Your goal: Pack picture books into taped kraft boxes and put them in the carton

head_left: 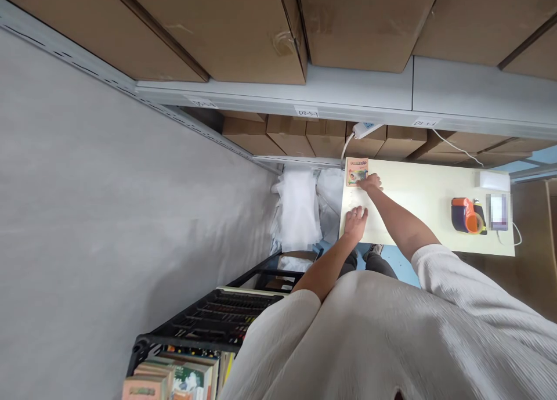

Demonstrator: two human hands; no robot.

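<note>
Book, pink with a small picture on its cover, is lying flat at the far left corner of a pale table, seen from above by the person standing at its near edge. The right hand is resting at the book's lower right corner, its outer fingers curling inward; whether it is pinching the cover or only pressing on it, I cannot tell. That contact is probably serving to steady or square the book. The left hand is lying palm down, nearer the body and apart from the book, fingers extending forward and slightly spreading; it is perhaps bracing, or smoothing something too pale to make out. White bags are lying just beyond the table's left end, and the book is sitting close to them, perhaps so that both are falling within easy reach. A tape dispenser, orange and dark, is standing toward the right end, likely leaving the hands some working room. Behind the table, a power strip is resting by the shelf, presumably because its cord is feeding something nearby. Boxes are filling the shelf above. At lower left, a black crate is standing beside the person, and more volumes are showing just below its rim.
</note>
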